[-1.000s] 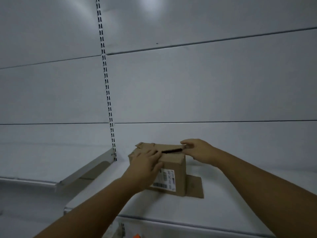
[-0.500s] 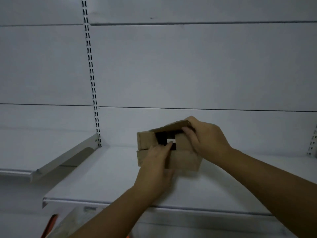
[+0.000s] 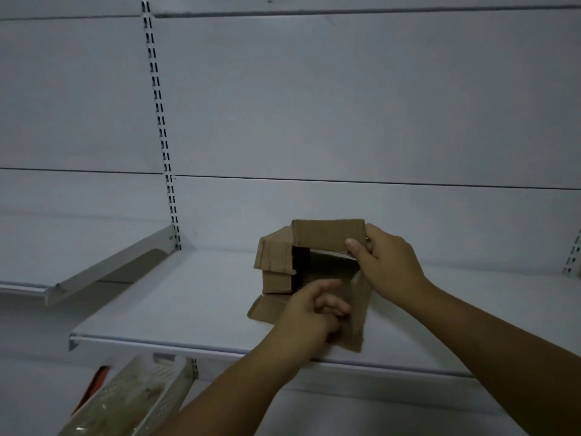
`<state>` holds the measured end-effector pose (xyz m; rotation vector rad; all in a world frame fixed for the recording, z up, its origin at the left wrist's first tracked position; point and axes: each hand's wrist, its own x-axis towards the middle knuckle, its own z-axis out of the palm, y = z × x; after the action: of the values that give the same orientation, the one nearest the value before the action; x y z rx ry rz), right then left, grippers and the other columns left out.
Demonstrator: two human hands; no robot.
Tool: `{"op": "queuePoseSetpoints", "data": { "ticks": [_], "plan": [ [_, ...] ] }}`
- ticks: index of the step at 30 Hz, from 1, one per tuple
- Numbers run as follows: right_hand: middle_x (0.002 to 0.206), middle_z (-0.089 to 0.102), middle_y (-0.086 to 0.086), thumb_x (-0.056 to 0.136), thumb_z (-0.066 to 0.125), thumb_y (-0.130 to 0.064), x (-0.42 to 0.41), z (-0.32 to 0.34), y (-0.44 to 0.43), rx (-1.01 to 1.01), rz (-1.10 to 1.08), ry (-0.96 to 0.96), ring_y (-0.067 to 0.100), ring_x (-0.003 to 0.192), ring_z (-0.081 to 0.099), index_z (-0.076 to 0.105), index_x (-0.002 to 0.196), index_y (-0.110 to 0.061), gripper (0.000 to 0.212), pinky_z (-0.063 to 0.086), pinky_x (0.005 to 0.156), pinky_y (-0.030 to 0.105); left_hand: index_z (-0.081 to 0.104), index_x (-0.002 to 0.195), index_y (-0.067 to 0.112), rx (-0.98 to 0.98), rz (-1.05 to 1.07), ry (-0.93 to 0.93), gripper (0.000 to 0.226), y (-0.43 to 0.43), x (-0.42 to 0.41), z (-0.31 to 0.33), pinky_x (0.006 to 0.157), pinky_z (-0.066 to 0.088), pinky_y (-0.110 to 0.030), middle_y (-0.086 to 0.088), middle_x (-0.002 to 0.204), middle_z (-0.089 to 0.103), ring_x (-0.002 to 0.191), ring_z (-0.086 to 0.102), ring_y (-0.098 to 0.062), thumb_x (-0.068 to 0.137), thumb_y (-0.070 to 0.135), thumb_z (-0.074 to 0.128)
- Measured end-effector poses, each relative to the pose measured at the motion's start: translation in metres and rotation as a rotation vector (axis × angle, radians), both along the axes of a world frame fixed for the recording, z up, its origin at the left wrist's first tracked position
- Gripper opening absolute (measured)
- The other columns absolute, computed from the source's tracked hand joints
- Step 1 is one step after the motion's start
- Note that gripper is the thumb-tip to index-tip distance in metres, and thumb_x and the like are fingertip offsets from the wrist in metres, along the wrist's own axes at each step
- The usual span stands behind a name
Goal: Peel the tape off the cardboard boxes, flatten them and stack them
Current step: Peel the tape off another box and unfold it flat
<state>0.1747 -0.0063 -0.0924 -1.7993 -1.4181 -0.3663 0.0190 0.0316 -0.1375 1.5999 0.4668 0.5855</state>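
- While the cardboard box [image 3: 276,262] sits on the shelf [image 3: 188,297] with its open end facing the camera, the right hand [image 3: 390,262] pinches the top flap [image 3: 327,234].
- The left hand [image 3: 311,316] curls its fingers on the bottom flap [image 3: 358,316].
- A plastic basket [image 3: 151,394] lies below.

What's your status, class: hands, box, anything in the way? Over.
Right hand pinches top flap; left hand grips front flap. Cardboard box open, not yet flat, on shelf. Nothing in the way.
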Motion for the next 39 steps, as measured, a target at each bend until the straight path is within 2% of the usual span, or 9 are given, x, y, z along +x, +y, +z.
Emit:
{"op": "queuePoseSetpoints", "data": {
  "ticks": [5, 8, 11, 17, 25, 29, 32, 36, 39],
  "plan": [
    [0.087, 0.069, 0.008, 0.094, 0.048, -0.035, -0.002, -0.003, 0.002, 0.006, 0.017, 0.018, 0.023, 0.077, 0.062, 0.061, 0.105, -0.010, 0.031, 0.050, 0.069, 0.034, 0.060, 0.087, 0.032, 0.295, 0.518, -0.102, 0.038, 0.007, -0.008, 0.005, 0.080, 0.053, -0.022, 0.009, 0.095, 0.063, 0.092, 0.061, -0.006, 0.083, -0.005, 0.056],
    [0.086, 0.068, 0.008, 0.094, 0.047, -0.035, -0.001, -0.003, 0.003, 0.005, 0.018, 0.027, 0.023, 0.075, 0.061, 0.060, 0.104, -0.009, 0.031, 0.049, 0.068, 0.034, 0.046, 0.124, 0.027, 0.346, 0.846, -0.120, 0.059, 0.048, -0.014, 0.008, 0.095, 0.041, -0.028, 0.002, 0.130, 0.046, 0.123, 0.043, -0.017, 0.075, 0.017, 0.076],
    [0.087, 0.067, 0.006, 0.095, 0.047, -0.035, -0.002, -0.002, 0.003, -0.007, 0.025, 0.023, 0.021, 0.075, 0.060, 0.060, 0.105, -0.011, 0.030, 0.047, 0.067, 0.032, 0.023, 0.144, 0.026, 0.444, 0.739, 0.101, 0.095, 0.072, -0.003, 0.005, 0.103, 0.037, -0.037, -0.002, 0.149, 0.028, 0.134, 0.033, -0.021, 0.069, 0.036, 0.080],
    [0.091, 0.068, 0.007, 0.095, 0.046, -0.037, 0.007, 0.002, 0.002, -0.051, 0.042, 0.028, 0.023, 0.081, 0.062, 0.059, 0.107, -0.010, 0.032, 0.051, 0.075, 0.038, 0.037, 0.133, 0.029, 0.638, 0.599, 0.273, 0.073, 0.092, -0.002, 0.015, 0.083, 0.047, -0.032, -0.003, 0.133, 0.046, 0.107, 0.054, -0.022, 0.070, 0.018, 0.071],
    [0.099, 0.066, -0.010, 0.094, 0.049, -0.030, 0.017, 0.003, 0.000, -0.132, 0.289, 0.224, 0.008, 0.092, 0.062, 0.062, 0.113, -0.020, 0.025, 0.049, 0.080, 0.024, 0.035, 0.136, 0.043, 0.426, -0.044, 0.508, 0.083, 0.112, -0.057, 0.059, 0.083, 0.049, -0.028, 0.000, 0.135, 0.040, 0.116, 0.048, -0.020, 0.067, 0.007, 0.063],
    [0.087, 0.066, 0.020, 0.095, 0.045, -0.033, 0.012, -0.011, 0.005, -0.253, 0.362, 0.223, 0.030, 0.082, 0.062, 0.064, 0.092, -0.002, 0.037, 0.044, 0.068, 0.033, 0.037, 0.133, 0.049, 0.279, -0.140, 0.525, 0.078, 0.126, -0.083, 0.056, 0.086, 0.049, -0.027, 0.007, 0.141, 0.038, 0.122, 0.048, -0.017, 0.070, 0.014, 0.068],
    [0.092, 0.066, 0.025, 0.096, 0.043, -0.036, 0.005, -0.019, 0.019, -0.287, 0.350, 0.221, 0.035, 0.087, 0.061, 0.063, 0.093, 0.000, 0.042, 0.047, 0.070, 0.037, 0.053, 0.126, 0.039, 0.069, -0.044, 0.405, 0.063, 0.131, -0.089, 0.054, 0.078, 0.056, -0.032, 0.001, 0.128, 0.055, 0.109, 0.062, -0.020, 0.069, 0.057, 0.070],
    [0.110, 0.067, 0.008, 0.097, 0.040, -0.039, -0.008, -0.035, 0.033, -0.424, 0.416, 0.152, 0.022, 0.101, 0.060, 0.064, 0.107, -0.017, 0.034, 0.047, 0.092, 0.042, 0.065, 0.110, 0.028, 0.156, 0.216, 0.435, 0.034, 0.138, -0.087, 0.051, 0.089, 0.053, -0.038, -0.007, 0.115, 0.065, 0.099, 0.066, -0.021, 0.087, 0.050, 0.053],
    [0.149, 0.036, -0.011, 0.094, 0.040, -0.048, -0.018, -0.046, 0.037, -0.609, 0.493, -0.007, 0.007, 0.137, 0.030, 0.047, 0.135, -0.029, 0.046, 0.026, 0.114, 0.033, 0.066, 0.101, 0.029, 0.218, 0.252, 0.556, 0.051, 0.141, -0.096, 0.048, 0.089, 0.046, -0.036, -0.001, 0.106, 0.068, 0.098, 0.061, -0.018, 0.062, 0.061, 0.072]
  ]
}}
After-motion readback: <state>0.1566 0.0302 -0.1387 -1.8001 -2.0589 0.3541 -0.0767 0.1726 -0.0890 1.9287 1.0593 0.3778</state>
